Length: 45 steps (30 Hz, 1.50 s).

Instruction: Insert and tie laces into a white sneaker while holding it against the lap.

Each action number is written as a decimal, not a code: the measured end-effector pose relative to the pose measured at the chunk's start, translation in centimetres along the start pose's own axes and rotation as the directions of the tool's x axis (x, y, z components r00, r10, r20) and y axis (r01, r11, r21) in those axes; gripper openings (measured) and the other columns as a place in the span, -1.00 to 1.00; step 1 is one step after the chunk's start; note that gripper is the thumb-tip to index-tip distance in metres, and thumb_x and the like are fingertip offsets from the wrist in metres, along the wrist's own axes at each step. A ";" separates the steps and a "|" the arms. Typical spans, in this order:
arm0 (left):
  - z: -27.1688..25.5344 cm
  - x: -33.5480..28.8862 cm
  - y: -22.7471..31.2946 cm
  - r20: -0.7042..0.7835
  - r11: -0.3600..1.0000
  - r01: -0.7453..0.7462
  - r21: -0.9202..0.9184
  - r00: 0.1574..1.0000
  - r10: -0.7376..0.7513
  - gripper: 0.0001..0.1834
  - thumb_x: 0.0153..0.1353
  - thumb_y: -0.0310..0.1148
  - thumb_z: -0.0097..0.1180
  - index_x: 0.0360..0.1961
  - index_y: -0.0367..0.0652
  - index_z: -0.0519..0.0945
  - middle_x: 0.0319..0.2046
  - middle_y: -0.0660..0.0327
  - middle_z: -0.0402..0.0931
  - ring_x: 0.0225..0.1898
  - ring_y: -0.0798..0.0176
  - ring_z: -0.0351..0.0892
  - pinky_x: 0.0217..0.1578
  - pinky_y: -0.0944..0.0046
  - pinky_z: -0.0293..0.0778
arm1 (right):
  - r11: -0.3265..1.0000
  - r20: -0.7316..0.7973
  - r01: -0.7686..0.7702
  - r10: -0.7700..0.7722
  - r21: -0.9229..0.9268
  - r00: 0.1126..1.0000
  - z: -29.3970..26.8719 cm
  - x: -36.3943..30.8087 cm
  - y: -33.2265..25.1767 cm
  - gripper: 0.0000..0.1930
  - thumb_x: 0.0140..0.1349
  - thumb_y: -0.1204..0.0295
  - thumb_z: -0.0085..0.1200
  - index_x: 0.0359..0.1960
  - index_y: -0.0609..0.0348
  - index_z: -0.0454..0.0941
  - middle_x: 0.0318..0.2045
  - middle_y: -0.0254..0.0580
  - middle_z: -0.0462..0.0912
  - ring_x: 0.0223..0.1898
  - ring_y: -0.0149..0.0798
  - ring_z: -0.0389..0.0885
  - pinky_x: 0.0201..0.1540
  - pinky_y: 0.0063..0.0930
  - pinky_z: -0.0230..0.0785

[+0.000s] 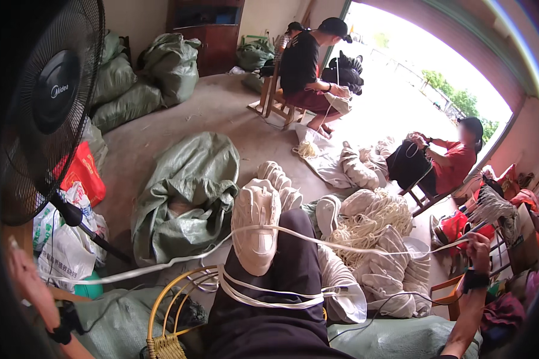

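A cream sneaker (257, 209) rests on my dark-trousered leg, its toe pointing toward me. Across its front runs a long white shoelace (335, 244), pulled out wide to both sides. At the far left my left hand (30, 281) is closed on one length of it, partly lost in the dark rim. My right hand (478, 251), raised at the right, pinches the other end between its fingers. More white laces (269, 301) loop loosely around my thigh, below the sneaker's toe.
Stacks of cream shoes (386, 269) and a heap of loose laces (371, 221) lie to the right. A black fan (57, 90) stands at left, near an opened green sack (185, 197). Two people sit working beyond, one in black (302, 66), one in red (455, 158).
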<state>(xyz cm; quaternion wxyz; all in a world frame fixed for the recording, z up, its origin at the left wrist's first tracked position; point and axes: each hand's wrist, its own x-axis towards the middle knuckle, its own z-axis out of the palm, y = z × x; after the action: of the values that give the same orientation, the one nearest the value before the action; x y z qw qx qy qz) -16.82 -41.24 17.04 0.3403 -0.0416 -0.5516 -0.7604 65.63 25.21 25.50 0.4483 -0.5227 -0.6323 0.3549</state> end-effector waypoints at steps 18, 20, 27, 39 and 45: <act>22.8 -30.0 5.3 0.829 0.419 0.729 0.541 -0.379 -0.412 -0.71 0.42 -0.44 0.19 0.06 -0.41 0.62 -0.23 0.14 0.68 -0.35 0.39 0.62 -0.31 0.35 0.64 | 0.769 0.831 0.527 -0.522 0.361 0.191 40.4 -17.8 -12.5 -0.73 0.35 0.59 0.04 0.05 0.26 0.35 -0.54 -0.02 0.53 -0.55 0.05 0.57 -0.51 -0.13 0.30; 22.8 -31.4 5.1 0.852 0.520 0.676 0.522 -0.392 -0.346 -0.71 0.42 -0.42 0.19 0.06 -0.39 0.63 -0.22 0.14 0.69 -0.34 0.40 0.62 -0.30 0.39 0.61 | 0.770 0.796 0.501 -0.559 0.395 0.231 41.9 -18.4 -12.6 -0.73 0.36 0.59 0.05 0.05 0.27 0.35 -0.54 -0.02 0.53 -0.55 0.06 0.57 -0.51 -0.15 0.30; 21.8 -34.6 4.2 0.869 0.590 0.639 0.494 -0.380 -0.316 -0.81 0.48 -0.36 0.14 -0.10 -0.29 0.68 -0.49 0.35 0.59 -0.60 0.58 0.43 -0.59 0.49 0.31 | 0.778 0.677 0.516 -0.597 0.357 0.431 44.2 -18.8 -11.7 -0.73 0.34 0.56 0.20 0.02 0.29 0.45 -0.50 -0.10 0.70 -0.50 -0.20 0.73 -0.47 -0.41 0.42; 21.2 -34.8 4.1 0.870 0.548 0.676 0.492 -0.353 -0.345 -0.81 0.44 -0.35 0.20 -0.09 -0.24 0.72 -0.49 0.36 0.63 -0.61 0.63 0.30 -0.62 0.50 0.16 | 0.933 0.529 0.263 -0.357 0.246 0.770 44.9 -20.7 -9.6 -0.55 0.21 0.52 0.36 0.12 0.30 0.52 -0.48 -0.32 0.66 -0.43 -0.54 0.62 -0.35 -0.63 0.46; 21.0 -34.9 4.5 0.896 0.695 0.566 0.444 -0.295 -0.333 -0.83 0.43 -0.37 0.22 -0.11 -0.23 0.74 -0.50 0.36 0.64 -0.57 0.64 0.30 -0.58 0.48 0.17 | 0.948 0.521 0.217 -0.310 0.233 0.795 44.8 -21.4 -8.9 -0.91 0.22 0.58 0.34 -0.29 0.36 0.71 -0.41 -0.25 0.70 -0.39 -0.50 0.64 -0.35 -0.62 0.45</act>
<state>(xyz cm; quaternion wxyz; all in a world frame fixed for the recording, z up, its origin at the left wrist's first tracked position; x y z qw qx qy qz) 5.86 -7.27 13.54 -0.4843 -0.3803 -0.5186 -0.5932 21.65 3.37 14.00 0.3329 -0.2667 -0.7704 0.4738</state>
